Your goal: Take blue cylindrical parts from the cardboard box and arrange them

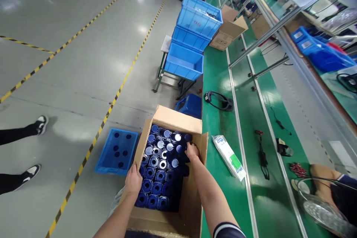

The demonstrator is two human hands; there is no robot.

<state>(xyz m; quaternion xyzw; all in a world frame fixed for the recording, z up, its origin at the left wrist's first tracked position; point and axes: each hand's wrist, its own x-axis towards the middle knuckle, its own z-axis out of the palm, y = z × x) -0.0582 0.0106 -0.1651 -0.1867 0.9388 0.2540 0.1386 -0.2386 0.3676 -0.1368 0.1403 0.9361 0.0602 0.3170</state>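
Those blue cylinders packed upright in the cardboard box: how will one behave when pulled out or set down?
The blue cylinders look rigid, so one probably won't flex when lifted. They stand tightly packed in the cardboard box, so pulling one free may drag on its neighbours. Being round, one laid on its side would likely roll. The right hand reaches in; the left hand grips the box edge.

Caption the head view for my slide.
Right hand reaches among blue cylinders in cardboard box; left hand grips its flap.
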